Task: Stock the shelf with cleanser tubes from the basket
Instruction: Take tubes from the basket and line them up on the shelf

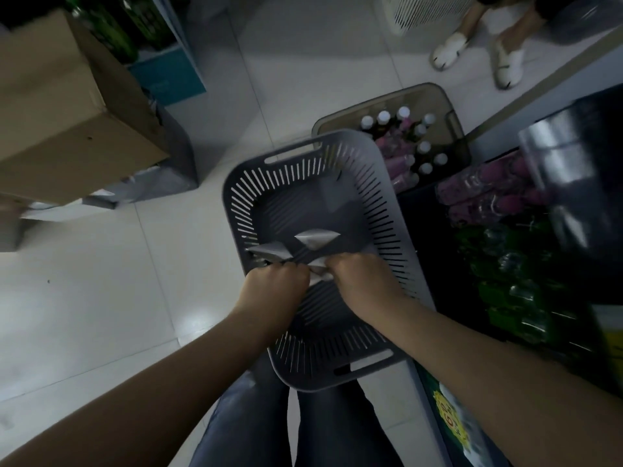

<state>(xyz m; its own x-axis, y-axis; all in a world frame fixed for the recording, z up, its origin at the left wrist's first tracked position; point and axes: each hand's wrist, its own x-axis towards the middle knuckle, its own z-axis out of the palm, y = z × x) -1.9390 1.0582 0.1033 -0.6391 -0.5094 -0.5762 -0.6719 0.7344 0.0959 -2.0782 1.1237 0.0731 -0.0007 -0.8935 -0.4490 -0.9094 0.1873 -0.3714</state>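
Note:
A grey slotted basket (303,183) sits on the floor in front of my knees. Both hands reach into its near half. My left hand (274,286) is closed around a silver cleanser tube whose flat crimped end (269,252) sticks out to the left. My right hand (362,281) is closed around another silver tube with its crimped end (317,238) pointing away from me. The rest of the basket floor looks bare. The shelf (512,251) on my right holds pink and green packaged items.
A brown bin (387,106) with white-capped bottles stands behind the basket. A cardboard box (67,112) rests on grey crates at left. Another person's feet in white slippers (478,55) stand at the top right beside a white basket (424,10). White tiled floor lies to the left.

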